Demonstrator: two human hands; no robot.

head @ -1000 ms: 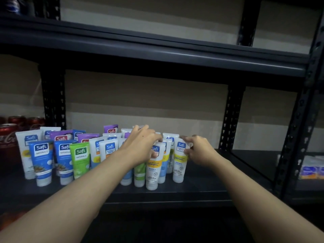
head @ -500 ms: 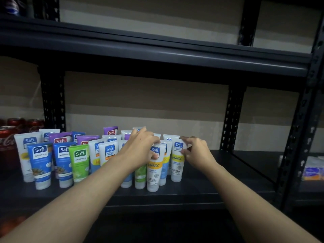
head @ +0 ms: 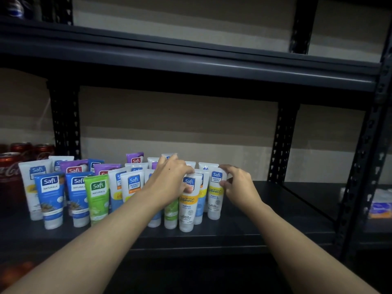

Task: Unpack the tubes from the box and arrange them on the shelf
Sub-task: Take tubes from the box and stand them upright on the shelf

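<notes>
On the dark shelf (head: 265, 228), among the standing tubes (head: 97, 198), our left hand (head: 169, 181) curls round the orange-banded tube (head: 187, 209) while our right hand (head: 239, 187) pinches the yellow-banded tube (head: 215, 200) just beside it.

green tube (head: 98, 200): Safi NATURALS | orange-banded tube (head: 187, 211): Safi, Vitamin C | yellow-banded tube (head: 214, 202): Safi PERFECT WHITE, Vitamin C
</notes>
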